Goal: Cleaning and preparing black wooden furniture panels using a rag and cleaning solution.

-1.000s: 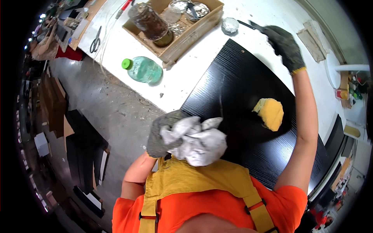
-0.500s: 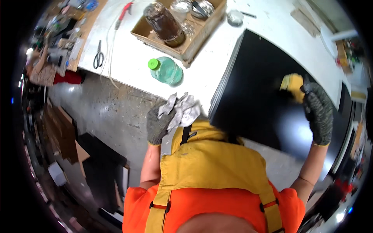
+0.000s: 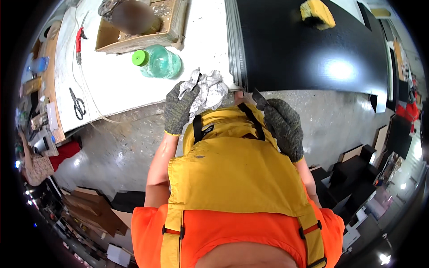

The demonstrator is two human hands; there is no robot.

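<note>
My left hand (image 3: 177, 107), in a dark grey knitted glove, is closed around a crumpled whitish rag (image 3: 210, 91) at the table's front edge. My right hand (image 3: 283, 127), gloved alike, is drawn in close to the yellow apron. A small dark flat blade (image 3: 258, 97) sticks out from its fingers; its handle is hidden in the fist. Beyond that hand lies a stack of glossy black panels (image 3: 308, 67). On the top panel rests a yellow sponge (image 3: 318, 14) with a dark underside, touched by neither hand.
A green-capped bottle (image 3: 158, 62) lies near a worn box (image 3: 172, 27) holding a brown-stained container. Scissors (image 3: 77, 105) and a red-handled air gun (image 3: 79, 42) with a hose are on the white table's left. Black and brown boards stand on the floor. Another person (image 3: 38, 165) is far left.
My right hand has left the sponge area and come back to my body with the blade. The sponge stays on the panel. My left hand still holds the rag; the view has shifted.
</note>
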